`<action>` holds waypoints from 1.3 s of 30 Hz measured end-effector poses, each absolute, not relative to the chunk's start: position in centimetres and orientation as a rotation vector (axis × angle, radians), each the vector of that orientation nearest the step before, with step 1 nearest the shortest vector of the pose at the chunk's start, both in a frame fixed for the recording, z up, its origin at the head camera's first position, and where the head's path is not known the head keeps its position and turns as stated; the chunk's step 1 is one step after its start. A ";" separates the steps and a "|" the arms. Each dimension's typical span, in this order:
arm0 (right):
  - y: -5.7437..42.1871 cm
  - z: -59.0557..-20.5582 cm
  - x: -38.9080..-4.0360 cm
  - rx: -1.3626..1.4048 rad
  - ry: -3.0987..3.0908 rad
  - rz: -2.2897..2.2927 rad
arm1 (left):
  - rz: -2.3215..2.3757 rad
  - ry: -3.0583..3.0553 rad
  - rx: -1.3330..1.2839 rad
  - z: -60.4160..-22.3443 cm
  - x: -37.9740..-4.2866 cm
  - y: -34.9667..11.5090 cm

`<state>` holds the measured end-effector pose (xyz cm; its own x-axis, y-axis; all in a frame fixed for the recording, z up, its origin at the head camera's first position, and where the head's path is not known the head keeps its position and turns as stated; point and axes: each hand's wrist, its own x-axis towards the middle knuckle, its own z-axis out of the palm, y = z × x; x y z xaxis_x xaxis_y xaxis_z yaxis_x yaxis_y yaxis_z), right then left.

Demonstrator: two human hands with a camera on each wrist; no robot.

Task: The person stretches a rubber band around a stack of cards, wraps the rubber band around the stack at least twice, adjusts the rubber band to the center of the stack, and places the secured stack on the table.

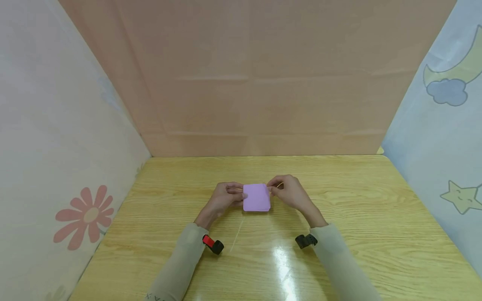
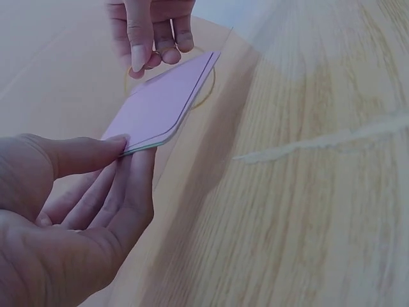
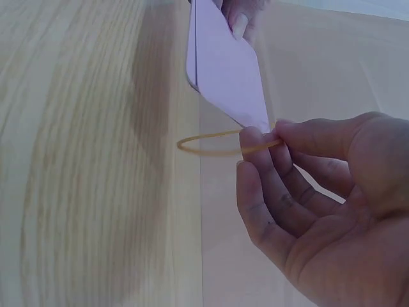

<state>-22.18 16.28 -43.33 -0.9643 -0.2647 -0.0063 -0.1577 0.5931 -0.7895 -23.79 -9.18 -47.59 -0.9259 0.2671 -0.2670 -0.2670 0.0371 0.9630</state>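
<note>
My left hand [image 1: 223, 197] pinches the left edge of a small stack of pinkish-purple square cards [image 1: 257, 197], thumb on top and fingers beneath. In the left wrist view, a greenish layer shows under the purple top. At the stack's other end, my right hand [image 1: 290, 193] pinches a thin yellow rubber band [image 3: 211, 153] between thumb and fingertips. The band hangs as an open loop at the stack's right end. Whether it passes round the cards, I cannot tell.
The hands are over a wood-grain table [image 1: 169, 251] with a pale streak [image 1: 237, 234] on its surface. A plain brownish-pink sheet [image 1: 248, 104] stands behind it, with patterned panels [image 1: 90, 215] at both sides. Each wrist wears a small black device [image 1: 306, 241].
</note>
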 end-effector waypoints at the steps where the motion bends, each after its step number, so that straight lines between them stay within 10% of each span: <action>1: 16.2 -43.4 -22.2 -0.357 2.688 -1.318 | 1.944 1.960 0.000 -47.6 -23.8 -9.2; 39: 15.4 -44.5 -22.2 -0.426 2.734 -1.392 | 2.029 1.994 -0.055 -48.0 -24.5 -9.2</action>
<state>-22.19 15.44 -44.48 -0.9611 -0.2629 0.0842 -0.2228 0.5586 -0.7990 -24.45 -9.23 -47.96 -0.9555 0.1820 -0.2320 -0.2352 0.0044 0.9719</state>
